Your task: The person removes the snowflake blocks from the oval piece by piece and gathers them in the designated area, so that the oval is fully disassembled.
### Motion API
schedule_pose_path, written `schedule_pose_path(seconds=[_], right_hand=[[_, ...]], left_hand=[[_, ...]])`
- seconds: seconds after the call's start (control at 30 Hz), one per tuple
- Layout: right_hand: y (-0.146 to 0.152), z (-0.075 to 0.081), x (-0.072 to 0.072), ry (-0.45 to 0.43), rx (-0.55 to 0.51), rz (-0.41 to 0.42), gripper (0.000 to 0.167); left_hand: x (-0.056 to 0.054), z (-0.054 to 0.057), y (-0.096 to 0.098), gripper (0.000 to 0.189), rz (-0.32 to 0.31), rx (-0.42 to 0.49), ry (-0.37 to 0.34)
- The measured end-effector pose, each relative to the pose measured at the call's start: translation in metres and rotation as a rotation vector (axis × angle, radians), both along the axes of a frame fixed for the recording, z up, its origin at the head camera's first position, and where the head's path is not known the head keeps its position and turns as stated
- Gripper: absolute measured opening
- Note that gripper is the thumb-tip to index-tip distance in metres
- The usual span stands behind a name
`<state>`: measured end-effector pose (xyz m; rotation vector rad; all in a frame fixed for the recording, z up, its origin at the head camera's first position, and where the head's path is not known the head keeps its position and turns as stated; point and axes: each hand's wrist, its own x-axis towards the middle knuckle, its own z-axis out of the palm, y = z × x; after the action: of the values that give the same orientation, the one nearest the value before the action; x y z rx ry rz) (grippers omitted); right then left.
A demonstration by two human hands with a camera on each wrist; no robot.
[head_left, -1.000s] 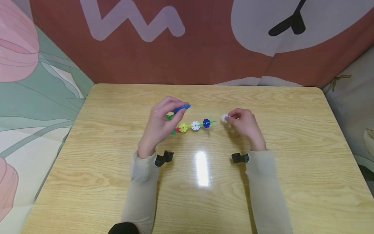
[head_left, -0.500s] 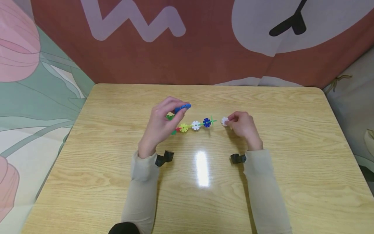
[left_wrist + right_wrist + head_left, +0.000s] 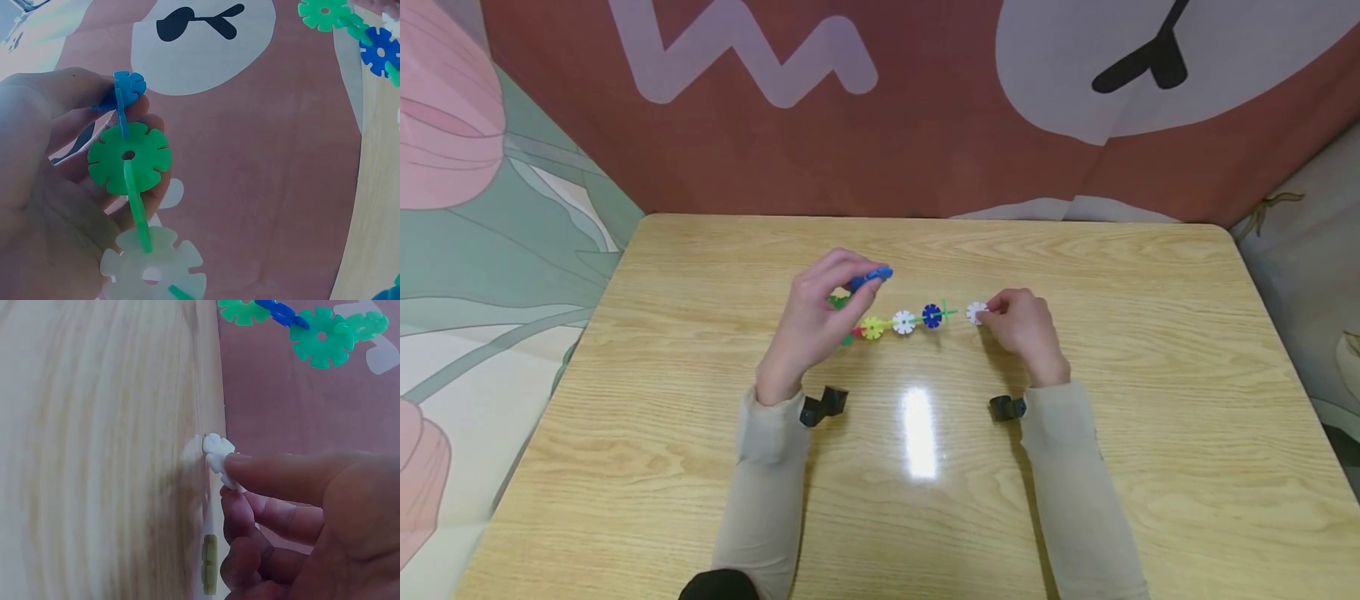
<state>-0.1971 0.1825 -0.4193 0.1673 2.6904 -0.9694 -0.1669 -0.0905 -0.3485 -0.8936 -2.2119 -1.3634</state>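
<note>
In the head view my left hand [image 3: 816,317] pinches a blue snowflake disc [image 3: 872,277] between thumb and fingers. Under it, in the left wrist view, a green disc [image 3: 129,158] and a whitish disc [image 3: 156,265] are slotted together in a chain. Right of the left hand, a row of linked discs shows yellow [image 3: 872,327], white [image 3: 903,322], dark blue [image 3: 932,316] and a light green one [image 3: 946,312] at the end. My right hand [image 3: 1024,329] pinches a loose white snowflake disc [image 3: 975,312], a short gap right of the green end.
The wooden table [image 3: 925,533] lies beneath both hands, with a bright light reflection near its middle. A patterned wall panel [image 3: 910,150] stands at its far edge. A yellowish piece [image 3: 210,565] shows beyond the right fingers in the right wrist view.
My right hand has come slightly nearer to me and a little left with the white disc, turning its flat face more to view. The left hand has barely moved.
</note>
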Motion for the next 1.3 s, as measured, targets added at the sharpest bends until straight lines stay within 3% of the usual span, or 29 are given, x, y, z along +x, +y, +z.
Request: schedule_pose_path(seconds=[0.17, 0.27, 0.47, 0.6, 0.77, 1.03, 1.3], right_hand=[[0.000, 0.003, 0.001, -0.014, 0.018, -0.006, 0.031], [0.000, 0.007, 0.002, 0.035, 0.009, 0.006, 0.032], [-0.008, 0.025, 0.008, 0.323, -0.159, 0.069, 0.029], [-0.022, 0.044, 0.020, 0.518, -0.309, 0.122, 0.025], [-0.041, 0.061, 0.034, 0.673, -0.488, 0.273, 0.025], [-0.059, 0.059, 0.041, 0.732, -0.511, 0.418, 0.021], [-0.064, 0.055, 0.041, 0.753, -0.499, 0.412, 0.009]], left_hand=[[-0.001, -0.001, 0.001, 0.011, 0.006, 0.001, 0.008], [-0.001, -0.002, 0.001, 0.011, 0.011, 0.004, 0.008], [-0.002, -0.002, 0.002, 0.023, 0.006, 0.013, -0.014], [0.000, -0.001, 0.004, 0.026, -0.012, 0.003, -0.027], [0.002, 0.001, 0.006, 0.025, -0.050, -0.028, -0.042], [0.004, 0.001, 0.010, 0.027, -0.144, -0.084, -0.071], [0.002, -0.003, 0.011, 0.035, -0.162, -0.116, -0.065]])
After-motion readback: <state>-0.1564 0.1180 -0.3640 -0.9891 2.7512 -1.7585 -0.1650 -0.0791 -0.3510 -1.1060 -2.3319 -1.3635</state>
